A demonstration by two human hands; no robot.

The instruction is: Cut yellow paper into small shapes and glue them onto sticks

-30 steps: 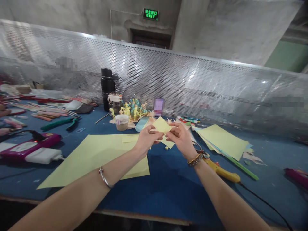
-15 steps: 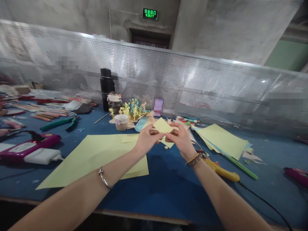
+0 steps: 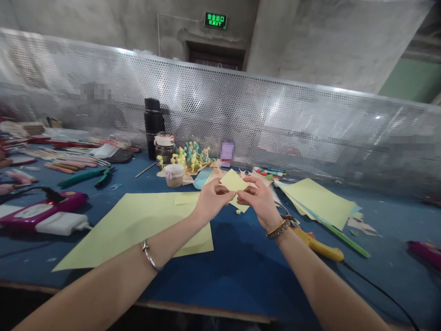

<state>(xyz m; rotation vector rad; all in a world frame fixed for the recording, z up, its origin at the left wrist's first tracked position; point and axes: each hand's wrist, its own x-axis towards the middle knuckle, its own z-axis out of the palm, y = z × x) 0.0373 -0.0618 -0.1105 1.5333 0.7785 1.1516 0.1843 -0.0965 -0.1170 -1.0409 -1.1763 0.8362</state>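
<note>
Between my two hands a small yellow paper square [image 3: 233,179] is held up with one corner pointing away from me. My left hand [image 3: 214,196] pinches its left side between thumb and fingers. On the other side my right hand [image 3: 257,196] pinches it the same way, and the thumbs nearly meet at the near corner. Another yellow piece of paper shows just below, partly hidden by the fingers. A tiny yellow scrap [image 3: 238,212] lies on the table under the hands. Left of them, a large yellow paper sheet [image 3: 138,225] lies flat beneath my left forearm.
A yellow hot glue gun [image 3: 320,246] with a cord lies right, beside stacked yellow paper [image 3: 317,200] and a green stick-like tool [image 3: 347,240]. Behind are a cup [image 3: 174,175], paper flowers [image 3: 193,156], a black bottle [image 3: 154,126] and phone [image 3: 227,153]. Left: pliers [image 3: 84,178], power strip [image 3: 44,212].
Almost nothing differs. Both hands keep their pinch on the yellow paper square, and the whole view has shifted very slightly.
</note>
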